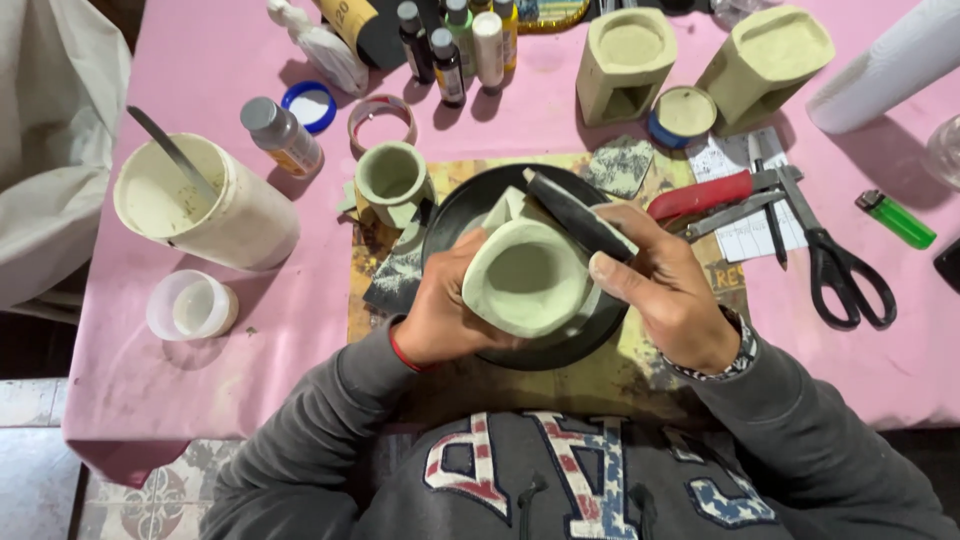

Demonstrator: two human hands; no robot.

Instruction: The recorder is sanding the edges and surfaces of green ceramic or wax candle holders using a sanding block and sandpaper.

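My left hand (440, 310) grips a pale green unfired clay pot (525, 280) from its left side and holds it over a black round plate (460, 215). In my right hand (665, 290) is a black-handled tool (575, 212), its tip laid across the pot's upper rim. The pot's hollow faces up at me. A small green clay cup (392, 180) stands just left of the plate.
On the pink tablecloth (200, 60) stand a white tub (210, 205) with a stick, a small plastic cup (192, 305), paint bottles (455, 40), two clay burners (625, 60), black scissors (835, 260), red-handled pliers (705, 195), a green lighter (897, 220) and a paper roll (890, 65).
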